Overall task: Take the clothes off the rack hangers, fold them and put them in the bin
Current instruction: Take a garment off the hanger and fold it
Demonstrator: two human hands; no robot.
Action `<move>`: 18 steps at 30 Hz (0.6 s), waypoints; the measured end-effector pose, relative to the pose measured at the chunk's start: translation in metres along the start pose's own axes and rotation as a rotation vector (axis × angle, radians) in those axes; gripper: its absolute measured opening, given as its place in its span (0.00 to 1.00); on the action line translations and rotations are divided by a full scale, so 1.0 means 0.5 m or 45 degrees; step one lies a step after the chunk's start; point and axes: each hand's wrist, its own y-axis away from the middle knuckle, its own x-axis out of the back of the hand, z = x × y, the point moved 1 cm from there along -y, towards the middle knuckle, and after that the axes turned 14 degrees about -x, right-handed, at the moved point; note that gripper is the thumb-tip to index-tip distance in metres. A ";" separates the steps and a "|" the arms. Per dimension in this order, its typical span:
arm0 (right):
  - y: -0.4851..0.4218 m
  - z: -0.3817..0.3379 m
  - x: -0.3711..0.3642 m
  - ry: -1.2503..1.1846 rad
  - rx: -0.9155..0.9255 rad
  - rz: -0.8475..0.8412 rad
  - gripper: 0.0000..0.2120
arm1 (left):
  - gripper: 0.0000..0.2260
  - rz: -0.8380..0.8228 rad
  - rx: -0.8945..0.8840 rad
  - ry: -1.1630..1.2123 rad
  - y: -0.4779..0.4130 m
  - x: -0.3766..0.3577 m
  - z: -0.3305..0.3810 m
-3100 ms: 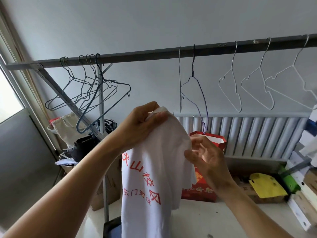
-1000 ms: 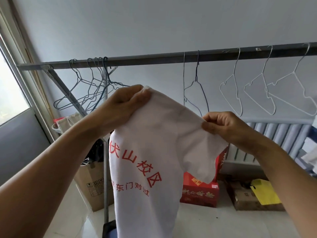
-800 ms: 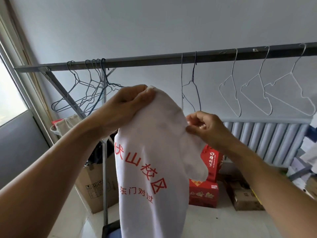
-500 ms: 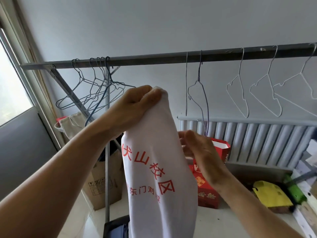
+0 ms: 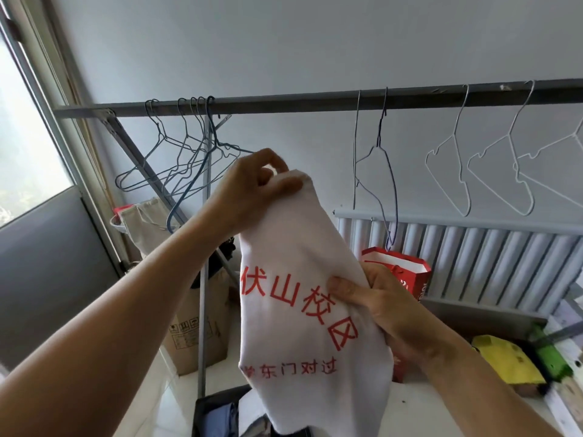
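A: What's the room like?

B: A pale grey wall point(image 5: 284, 42), a window point(image 5: 22, 146) on the left, a ribbed radiator point(image 5: 473, 257) low on the right. A dark rail point(image 5: 315, 101) crosses in front of the wall, and all the wire hangers point(image 5: 189, 159) on it are bare. Under it stand a cardboard box point(image 5: 192, 339) and a red paper bag point(image 5: 407, 274).

A: And the shirt?

B: The white shirt point(image 5: 299, 335) with red print is off the rack, held up in the air in front of the person. By the look of it, it is folded lengthwise into a narrow strip. It hangs right above the dark bin point(image 5: 217, 405) at the bottom edge, which has some blue cloth in it. Whether the hem touches the bin I cannot tell.

A: Who holds what?

B: The left hand point(image 5: 252, 187) has its grip pinched on the top end, fingers curled over the cloth. The right hand point(image 5: 378, 298) has its grip clamped on the right edge about halfway down, thumb across the print, fingers behind.

A: How will it handle?

B: Light, soft, limp. It droops wherever it isn't held, so I'd judge the fold wants two holds: the top in one hand, the middle in the other, then top brought to hem. Thin cloth slides on itself, so a loose pinch could let the layers slip apart. Nothing fragile about it.

A: How far along?

B: Half folded, I'd say. The crosswise fold and the drop into the bin are left.
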 end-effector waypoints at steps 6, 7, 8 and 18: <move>-0.009 -0.007 0.007 -0.216 -0.026 -0.062 0.08 | 0.37 -0.100 0.894 0.917 0.155 -0.046 -0.071; -0.011 -0.005 0.008 -0.233 -0.021 -0.061 0.09 | 0.38 -0.152 0.967 1.070 0.185 -0.061 -0.064; -0.014 -0.002 0.008 -0.248 -0.016 -0.058 0.09 | 0.39 -0.169 1.007 1.172 0.209 -0.076 -0.059; -0.029 0.002 0.007 -0.319 -0.040 -0.019 0.13 | 0.35 0.006 0.864 1.420 0.295 -0.115 -0.019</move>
